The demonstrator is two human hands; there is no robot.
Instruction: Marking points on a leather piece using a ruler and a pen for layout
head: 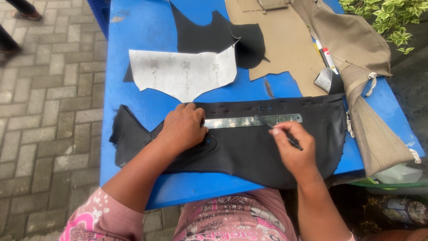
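A large black leather piece [249,151] is spread across the near edge of the blue table [147,27]. A metal ruler [254,120] is laid along its upper part and is pressed down at one end by the left hand [183,127], fingers flat and spread. A dark pen [278,133] is gripped in the closed right hand [294,149], its tip set against the ruler. Farther off, a grey paper pattern [183,73] is seen, partly overlapping another black piece [214,35]. Tan fabric [356,49] is draped at the right.
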